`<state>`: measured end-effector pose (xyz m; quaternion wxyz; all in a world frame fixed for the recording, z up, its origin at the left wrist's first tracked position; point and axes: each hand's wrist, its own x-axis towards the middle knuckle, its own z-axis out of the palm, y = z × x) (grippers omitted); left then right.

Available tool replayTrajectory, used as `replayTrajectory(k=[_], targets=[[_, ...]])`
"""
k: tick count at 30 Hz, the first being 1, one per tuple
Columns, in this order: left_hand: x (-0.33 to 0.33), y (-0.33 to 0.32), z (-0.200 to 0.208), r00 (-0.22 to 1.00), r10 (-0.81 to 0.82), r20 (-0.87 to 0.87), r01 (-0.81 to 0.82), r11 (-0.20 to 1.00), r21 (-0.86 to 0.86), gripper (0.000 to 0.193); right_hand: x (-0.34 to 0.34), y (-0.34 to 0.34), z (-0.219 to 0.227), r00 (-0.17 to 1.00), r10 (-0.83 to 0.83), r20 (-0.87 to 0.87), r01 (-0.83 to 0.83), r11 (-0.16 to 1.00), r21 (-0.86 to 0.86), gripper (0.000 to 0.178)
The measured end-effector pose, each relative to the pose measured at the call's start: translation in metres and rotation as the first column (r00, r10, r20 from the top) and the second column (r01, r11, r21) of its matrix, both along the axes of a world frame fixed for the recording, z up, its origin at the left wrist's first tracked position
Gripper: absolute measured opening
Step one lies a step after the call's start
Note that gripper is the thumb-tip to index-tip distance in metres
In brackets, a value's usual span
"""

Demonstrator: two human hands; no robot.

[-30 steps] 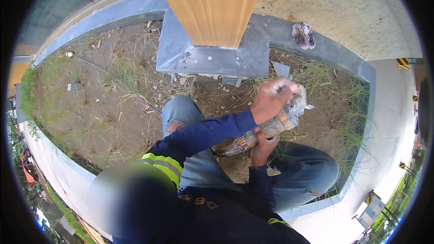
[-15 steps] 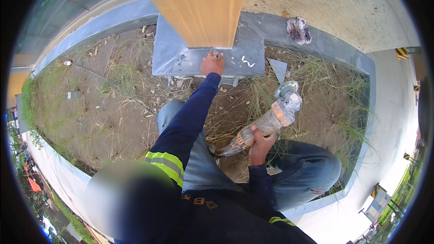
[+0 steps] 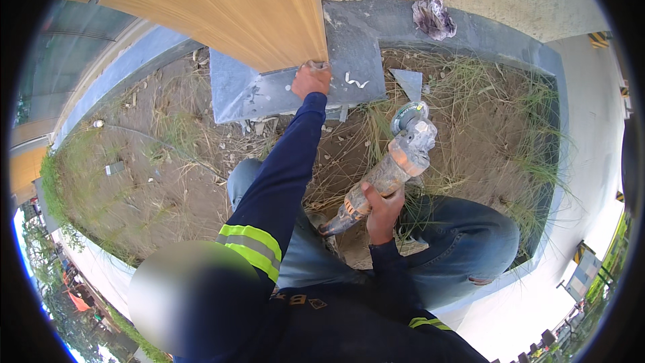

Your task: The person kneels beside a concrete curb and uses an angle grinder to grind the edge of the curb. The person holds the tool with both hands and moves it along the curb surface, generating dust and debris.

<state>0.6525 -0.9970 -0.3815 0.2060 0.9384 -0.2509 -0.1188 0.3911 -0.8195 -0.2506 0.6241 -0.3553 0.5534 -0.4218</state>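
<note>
- Firstly, planter bed (image 3: 470,161), one: soil and dry grass, spreading around the right hand (image 3: 384,212) and to either side of the stonework at the left hand (image 3: 312,81).
- Wood-grain column (image 3: 222,7), one: rising just beyond the left hand; contact cannot be told.
- Grey slab (image 3: 356,47), one: under and around the left hand, forming the column's foot.
- Denim legs (image 3: 463,235), two: bent, one beside the right hand, one left of it; presumably spread to leave working room between.
- Angle grinder (image 3: 386,175), one: in the right hand, slanting, head beyond the hand, tail nearer the body; probably gripped round the barrel for balance and to keep the cutter away from the legs.
- Hands, two: right wrapped around the grinder; left with fingers curled at the column's foot, perhaps for close work there; whether it pinches anything cannot be told.
- Crumpled wad, purplish (image 3: 433,18), one: on the ledge, beyond and right of the left hand.
- Triangular grey offcut (image 3: 408,83), one: on the soil, beyond the right hand.
- Disc (image 3: 406,117), one: on the grinder's head, beyond the right hand; face distinct, so presumably not spinning.
- White curled strip (image 3: 356,81), seemingly one: on the slab, just right of the left hand.
</note>
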Motion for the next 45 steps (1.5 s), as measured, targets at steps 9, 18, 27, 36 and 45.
replayTrajectory(k=[9, 18, 27, 36, 45], targets=[[0.005, 0.003, -0.023, 0.991, -0.063, 0.114, 0.072, 0.995, -0.074, 0.042, 0.004, -0.002, 0.000, 0.999, -0.018, 0.028, 0.017, 1.000, 0.017, 0.048], [0.010, 0.006, -0.036, 0.980, -0.080, 0.180, 0.090, 0.995, -0.048, 0.035, -0.001, -0.001, 0.002, 0.998, -0.052, 0.044, 0.052, 0.999, 0.013, 0.050], [-0.010, 0.004, 0.001, 0.998, 0.008, 0.070, -0.008, 1.000, 0.009, 0.045, -0.006, -0.003, -0.007, 0.999, -0.047, 0.022, 0.047, 0.999, 0.008, 0.053], [-0.024, -0.030, -0.006, 0.909, 0.411, 0.065, -0.414, 0.910, 0.029, 0.052, 0.008, -0.007, -0.007, 0.999, -0.026, 0.031, 0.025, 0.999, 0.026, 0.052], [-0.031, -0.030, -0.009, 0.920, 0.384, 0.078, -0.386, 0.923, 0.001, 0.053, 0.009, -0.010, -0.007, 0.999, -0.025, 0.036, 0.023, 0.998, 0.065, 0.056]])
